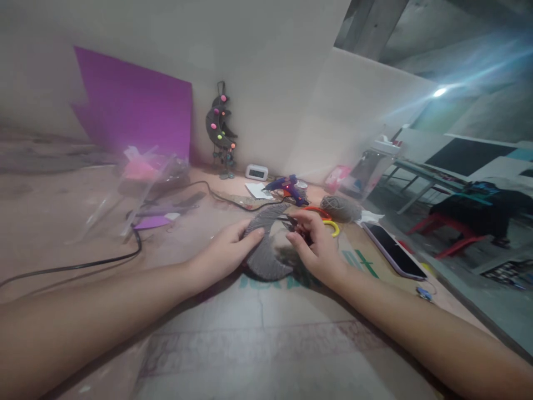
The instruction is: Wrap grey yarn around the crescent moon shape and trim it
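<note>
My L hand (233, 250) grips the gray yarn-wrapped crescent (266, 261) at its outer (L) edge, thumb pressed on the upper face, remaining fingers out of sight beneath. My R hand (310, 241) is at the crescent's R side, near its upper tip, thumb and fingers bent toward each other; dark detail shows betw. the fingers, but I can't tell what it is or whether they pinch it. Crescent pos.: approx. center, above the printed sheet (258, 311) on the tabletop (200, 222). Beyond R hand: scissors w/ orange and yellow handles (333, 228), partly hidden; gray yarn ball (339, 208) just behind. Rear ctr.: purple glue gun (285, 182), white digital clock (257, 172), and a dark crescent ornament w/ colored dots (216, 122) against the wall. Rear L: purple sheet (141, 105), upright. Far R: smartphone (393, 250), screen dark; clear bottle w/ white lid (370, 169) behind it, blurred. Black cable (112, 259) runs across L side.
</note>
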A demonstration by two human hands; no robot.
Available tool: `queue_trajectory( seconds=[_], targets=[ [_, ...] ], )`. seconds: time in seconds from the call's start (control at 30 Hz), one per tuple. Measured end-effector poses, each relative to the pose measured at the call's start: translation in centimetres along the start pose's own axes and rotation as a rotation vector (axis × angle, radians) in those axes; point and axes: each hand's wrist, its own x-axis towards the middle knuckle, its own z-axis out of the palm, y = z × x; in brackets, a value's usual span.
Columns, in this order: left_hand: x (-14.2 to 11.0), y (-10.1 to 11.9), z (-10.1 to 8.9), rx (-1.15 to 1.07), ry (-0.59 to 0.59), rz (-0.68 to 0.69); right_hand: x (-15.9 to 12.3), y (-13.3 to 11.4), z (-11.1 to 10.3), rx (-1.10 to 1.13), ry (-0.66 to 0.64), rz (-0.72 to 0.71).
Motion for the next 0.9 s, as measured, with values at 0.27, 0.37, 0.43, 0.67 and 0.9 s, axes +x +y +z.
queue_trajectory(
  seconds=[0.27, 0.37, 0.43, 0.67, 0.9],
  targets=[
    [-0.6, 0.2, 0.0, 0.23, -0.036, 0.087, 0.3, -0.7, -0.6, -0.096, -0.076, -0.226],
    [-0.5, 0.2, 0.0, 0.284, -0.036, 0.094, 0.2, -0.9, -0.7, -0.133, -0.12, -0.249],
    [-0.5, 0.2, 0.0, 0.296, -0.04, 0.094, 0.0, -0.8, -0.6, -0.139, -0.117, -0.221],
    [-0.6, 0.2, 0.0, 0.294, -0.066, 0.097, -0.1, 0.0, 0.0, -0.121, -0.114, -0.155],
    [-0.5, 0.2, 0.0, 0.335, -0.091, 0.095, -0.1, 0.2, 0.0, -0.105, -0.104, -0.223]
  ],
)
